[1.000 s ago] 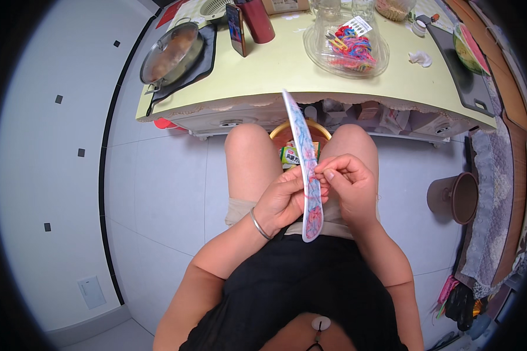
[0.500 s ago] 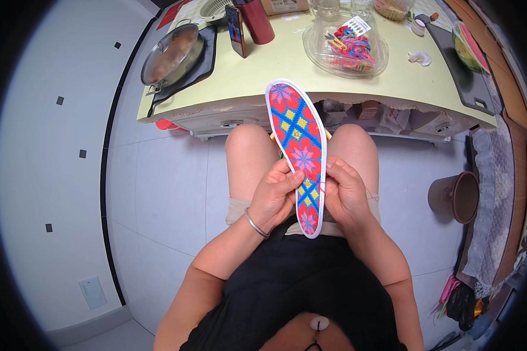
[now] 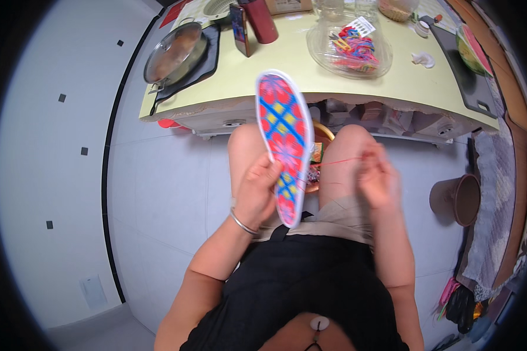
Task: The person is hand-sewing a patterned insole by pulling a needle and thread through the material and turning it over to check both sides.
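An embroidered insole, white-edged with red and pink flowers and blue-and-yellow lattice, stands lengthwise before me above my lap. My left hand grips its left edge below the middle, thumb on the patterned face. A red thread stretches from the insole's right side across my right thigh. Its other end is pinched in the fingers of my right hand, out to the right over my knee. That hand is blurred, and no needle can be made out in it.
A round basket with small packets shows between my knees. On the table ahead are a lidded pan, a propped phone, a dark red cylinder and a clear plastic container with coloured threads. A brown bin stands right.
My right hand has moved away from the insole to the right, drawing the red thread out taut. The insole and my left hand have shifted slightly left, uncovering the basket.
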The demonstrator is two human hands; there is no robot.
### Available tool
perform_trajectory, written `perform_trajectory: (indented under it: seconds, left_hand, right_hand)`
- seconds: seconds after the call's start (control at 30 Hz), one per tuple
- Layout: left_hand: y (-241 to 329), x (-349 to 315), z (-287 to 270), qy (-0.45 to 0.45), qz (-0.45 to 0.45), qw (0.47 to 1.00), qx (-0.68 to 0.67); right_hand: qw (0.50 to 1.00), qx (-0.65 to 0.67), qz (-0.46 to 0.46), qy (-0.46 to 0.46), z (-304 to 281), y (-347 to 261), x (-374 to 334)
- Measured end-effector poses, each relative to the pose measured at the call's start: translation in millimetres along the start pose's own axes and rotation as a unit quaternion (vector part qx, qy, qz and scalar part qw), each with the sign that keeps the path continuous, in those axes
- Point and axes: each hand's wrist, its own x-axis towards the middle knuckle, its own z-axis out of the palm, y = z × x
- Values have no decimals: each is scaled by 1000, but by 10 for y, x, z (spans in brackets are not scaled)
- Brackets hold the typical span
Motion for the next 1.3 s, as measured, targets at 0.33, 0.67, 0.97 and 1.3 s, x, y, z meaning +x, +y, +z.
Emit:
perform_trajectory:
  seconds: [0.33, 0.67, 0.97, 1.3]
  left_hand:
    - [1535, -385, -1302, 314, 248, 900, 172]
    - [312, 10, -458, -182, -138, 925, -303]
    - [207, 60, 258, -63, -138, 972, -178]
    - [292, -8, 445, 86, -186, 975, -88]
  right_hand:
    - [911, -55, -369, 177, -1460, -3993, -1369]
    - [733, -581, -346, 73, 446, -399, -244]
    - [473, -724, -419, -278, 865, 935, -299]
    - [448, -734, -429, -277, 878, 966, -319]
